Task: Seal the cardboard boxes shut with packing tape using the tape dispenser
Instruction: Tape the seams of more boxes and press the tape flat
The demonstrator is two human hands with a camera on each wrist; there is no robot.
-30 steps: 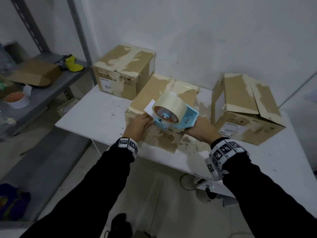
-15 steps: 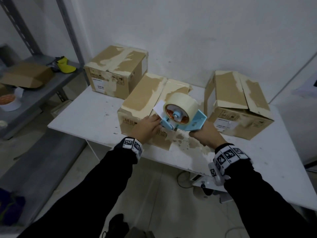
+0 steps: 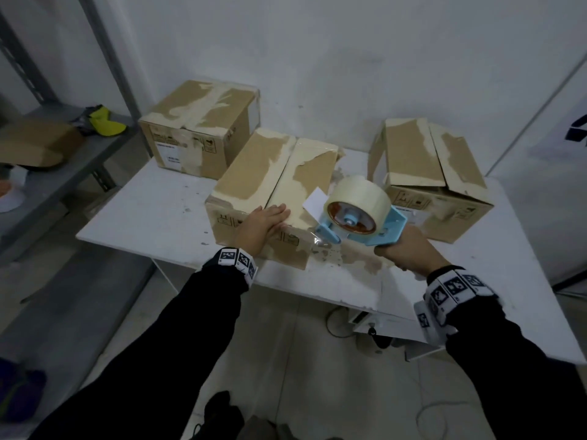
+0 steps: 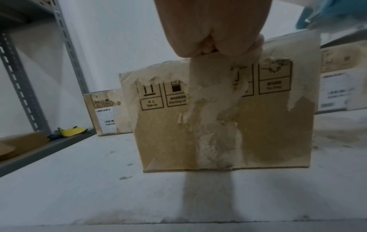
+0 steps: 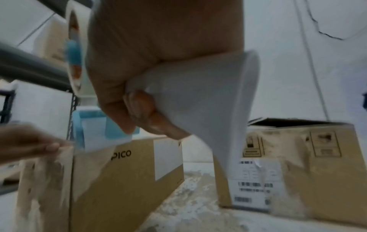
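Note:
A long cardboard box (image 3: 254, 173) with old tape scars lies at the middle of the white table (image 3: 152, 211). My left hand (image 3: 266, 219) lies flat with straight fingers on the box's near top edge. My right hand (image 3: 401, 249) grips the white handle (image 5: 208, 87) of a light blue tape dispenser (image 3: 386, 228) carrying a big roll of clear tape (image 3: 359, 196). The dispenser's front end sits at the box's near right corner, just right of my left hand. In the left wrist view the box's front face (image 4: 268, 125) fills the middle.
A second box (image 3: 203, 128) stands at the table's back left. A third box (image 3: 444, 173) with loose top flaps stands at the right. A grey metal shelf (image 3: 63, 160) on the left holds a flattened carton and a yellow item (image 3: 106, 125). A white wall is behind.
My left hand has opened flat onto the box top. The dispenser has moved right and back toward the box's near right corner. The head view has shifted.

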